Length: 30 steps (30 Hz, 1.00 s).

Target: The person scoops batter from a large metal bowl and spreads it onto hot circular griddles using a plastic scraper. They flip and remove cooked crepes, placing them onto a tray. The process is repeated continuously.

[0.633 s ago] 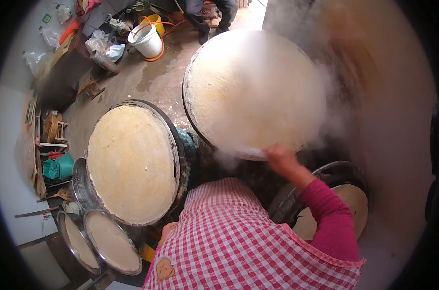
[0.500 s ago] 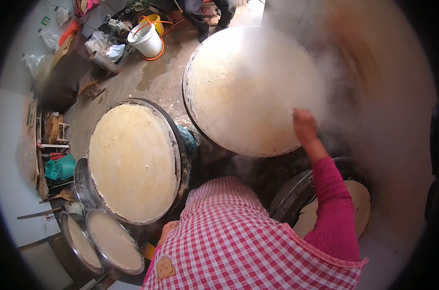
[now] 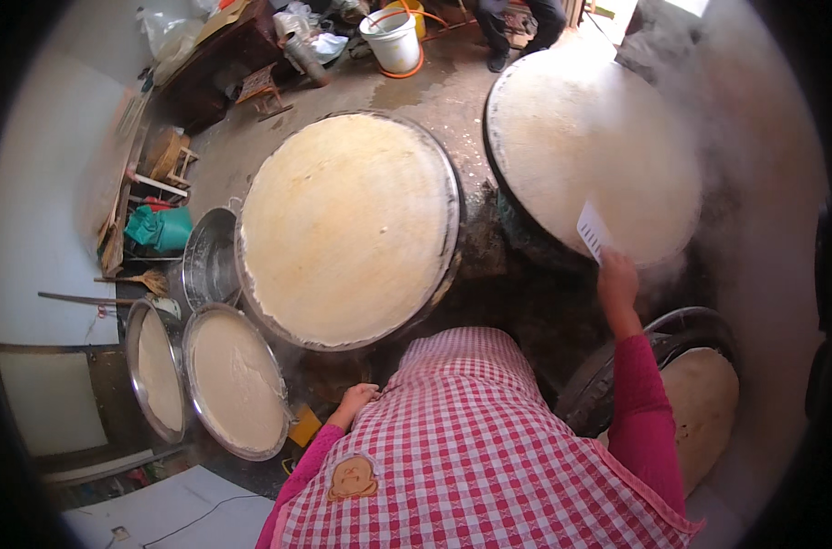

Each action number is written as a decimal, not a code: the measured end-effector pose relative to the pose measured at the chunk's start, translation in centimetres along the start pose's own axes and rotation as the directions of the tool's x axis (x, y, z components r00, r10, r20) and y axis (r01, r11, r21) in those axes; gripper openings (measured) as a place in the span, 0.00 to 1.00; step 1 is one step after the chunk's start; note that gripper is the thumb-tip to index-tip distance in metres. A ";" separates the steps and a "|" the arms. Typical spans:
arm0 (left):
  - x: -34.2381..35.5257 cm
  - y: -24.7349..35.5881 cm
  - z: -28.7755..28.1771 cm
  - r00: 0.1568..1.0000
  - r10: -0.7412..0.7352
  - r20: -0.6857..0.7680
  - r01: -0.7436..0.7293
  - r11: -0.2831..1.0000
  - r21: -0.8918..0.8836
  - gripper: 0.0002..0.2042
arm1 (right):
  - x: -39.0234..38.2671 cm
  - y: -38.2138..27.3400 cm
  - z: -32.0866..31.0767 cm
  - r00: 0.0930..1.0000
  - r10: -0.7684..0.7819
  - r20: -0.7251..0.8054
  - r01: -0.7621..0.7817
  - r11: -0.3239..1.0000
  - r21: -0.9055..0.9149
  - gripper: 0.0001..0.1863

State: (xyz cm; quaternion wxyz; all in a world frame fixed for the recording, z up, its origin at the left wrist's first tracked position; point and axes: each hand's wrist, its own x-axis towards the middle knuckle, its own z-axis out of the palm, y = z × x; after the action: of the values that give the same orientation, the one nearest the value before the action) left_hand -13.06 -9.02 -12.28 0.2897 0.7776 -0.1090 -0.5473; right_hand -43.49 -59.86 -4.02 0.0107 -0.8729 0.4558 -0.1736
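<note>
My right hand [image 3: 619, 285] is closed on a flat white slotted spatula [image 3: 592, 229], whose blade tilts up over the near edge of a large round pancake [image 3: 553, 146]. Steam hides part of that pancake on the far right griddle. Another wide pale pancake [image 3: 343, 229] covers the griddle to the left. My left hand [image 3: 355, 403] hangs low beside my checked apron [image 3: 471, 421], fingers curled together; whether they hold anything is hidden. Nearest it on the left stands a metal basin [image 3: 237, 380] of pale batter.
A second batter basin [image 3: 158, 371] and an upright metal pan [image 3: 210, 256] stand at the left. A browned round pancake [image 3: 700, 416] lies in a dark pan at lower right. Farther off are a white bucket [image 3: 393, 44] with an orange hose and a seated person's legs [image 3: 517, 27].
My view has turned left, so the griddles appear farther right. The spatula now shows in my right hand, which was over the pancake in steam. More of my left hand shows.
</note>
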 end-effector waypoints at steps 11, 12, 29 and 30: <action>-5.6 -20.2 -4.7 0.994 -0.097 -0.045 0.082 0.960 -0.268 0.13 | -9.0 -18.9 1.3 0.868 0.132 0.478 -0.495 0.275 0.824 0.05; -5.8 -21.5 -4.4 0.997 -0.027 -0.079 0.009 0.975 -0.220 0.12 | -8.7 -20.7 1.3 0.868 0.086 0.490 -0.493 0.282 0.823 0.05; -9.6 -27.3 0.9 0.891 0.188 -0.414 -0.203 0.979 0.007 0.14 | 1.7 -36.5 6.2 0.794 -0.436 0.424 0.464 0.885 0.042 0.11; -9.6 -27.1 1.2 0.888 0.184 -0.422 -0.212 0.977 -0.020 0.14 | 1.4 -36.3 6.2 0.747 -0.514 0.421 0.542 0.838 0.061 0.11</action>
State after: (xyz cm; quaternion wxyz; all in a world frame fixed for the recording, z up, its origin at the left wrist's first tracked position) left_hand -21.76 17.18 -20.49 0.3858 0.8515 -0.1052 -0.3392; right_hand -12.09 -40.67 -3.06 0.0309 -0.9820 0.1824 0.0375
